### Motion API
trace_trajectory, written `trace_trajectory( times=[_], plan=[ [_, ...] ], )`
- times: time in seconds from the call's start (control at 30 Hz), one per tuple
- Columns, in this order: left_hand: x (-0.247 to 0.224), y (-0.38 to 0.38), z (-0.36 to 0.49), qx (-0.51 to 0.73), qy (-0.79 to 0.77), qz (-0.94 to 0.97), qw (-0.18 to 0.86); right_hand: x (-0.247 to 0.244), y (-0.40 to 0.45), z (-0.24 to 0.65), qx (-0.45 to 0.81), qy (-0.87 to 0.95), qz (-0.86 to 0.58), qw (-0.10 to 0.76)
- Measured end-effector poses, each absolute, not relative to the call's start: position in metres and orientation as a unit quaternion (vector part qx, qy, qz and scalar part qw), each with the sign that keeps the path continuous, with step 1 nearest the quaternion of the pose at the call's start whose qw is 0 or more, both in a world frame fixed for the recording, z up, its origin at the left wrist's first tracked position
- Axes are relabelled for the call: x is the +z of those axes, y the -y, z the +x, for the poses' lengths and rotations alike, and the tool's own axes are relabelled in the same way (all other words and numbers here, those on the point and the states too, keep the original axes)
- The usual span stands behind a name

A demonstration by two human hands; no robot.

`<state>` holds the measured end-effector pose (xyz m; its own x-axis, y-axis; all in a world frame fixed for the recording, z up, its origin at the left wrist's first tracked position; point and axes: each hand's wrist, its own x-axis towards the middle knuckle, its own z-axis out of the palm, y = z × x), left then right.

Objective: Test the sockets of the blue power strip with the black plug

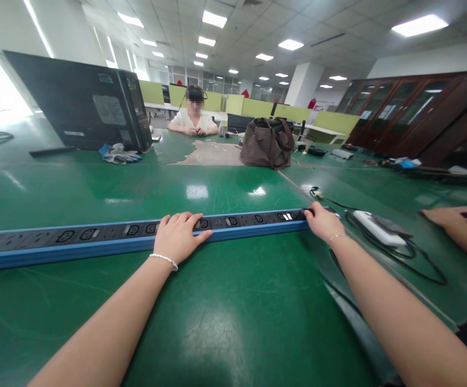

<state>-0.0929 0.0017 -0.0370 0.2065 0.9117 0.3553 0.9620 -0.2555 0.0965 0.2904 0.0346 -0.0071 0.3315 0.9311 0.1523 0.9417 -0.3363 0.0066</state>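
A long blue power strip with a row of black sockets lies across the green table. My left hand grips its middle, fingers over the top and thumb along the near side. At the strip's right end, my right hand has its fingers closed on a black plug at the last sockets; its tip is mostly covered by the fingers. A black cable runs from below my right wrist over the table's near edge. Beside the plug, two small white-lit spots show on the strip.
At right lie a white power adapter with coiled black cable and another person's hands. Farther back are a brown bag, work gloves and a black computer case. A person sits across the table.
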Motion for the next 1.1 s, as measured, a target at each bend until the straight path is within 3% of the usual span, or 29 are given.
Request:
trace_trajectory(
  times=[1.1],
  plan=[
    [-0.0351, -0.0013, -0.0925, -0.162, 0.610, -0.773, 0.063, -0.0140, -0.0350, 0.2933, -0.061, 0.573, -0.814, 0.080]
  ],
)
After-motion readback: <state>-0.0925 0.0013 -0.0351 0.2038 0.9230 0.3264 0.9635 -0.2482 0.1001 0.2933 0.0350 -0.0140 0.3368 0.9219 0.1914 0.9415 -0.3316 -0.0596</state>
